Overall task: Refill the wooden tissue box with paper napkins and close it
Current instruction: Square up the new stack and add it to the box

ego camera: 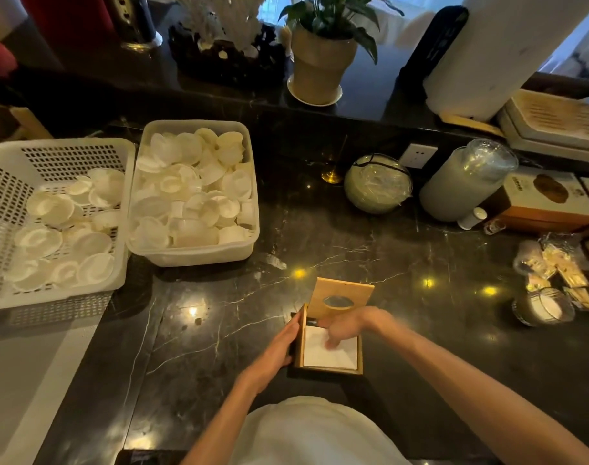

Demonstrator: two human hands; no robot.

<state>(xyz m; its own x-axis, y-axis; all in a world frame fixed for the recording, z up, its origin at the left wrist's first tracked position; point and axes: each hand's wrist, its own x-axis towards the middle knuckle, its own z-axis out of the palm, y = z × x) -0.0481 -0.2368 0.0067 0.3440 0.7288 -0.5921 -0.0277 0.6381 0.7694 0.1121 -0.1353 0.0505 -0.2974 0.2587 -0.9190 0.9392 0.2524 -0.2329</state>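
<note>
Head view: the wooden tissue box [330, 370] sits on the dark marble bench [404, 263], lower centre of the frame, its lid [343, 295] tilted up behind. The left hand [279, 347] grasps the box's left wall; the right hand [345, 328], fingers loosely curled and gripping nothing, presses the paper napkins [333, 355] inside. Best to press evenly at the corners, so the stack lies flat below the rim before lowering the lid.

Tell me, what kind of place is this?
Probably a restaurant or cafe service counter. Two white plastic tubs hold piles of small white dishes, wrapped stacks of clear cups lie on the dark marble countertop, and an open wooden napkin box is being refilled.
</note>
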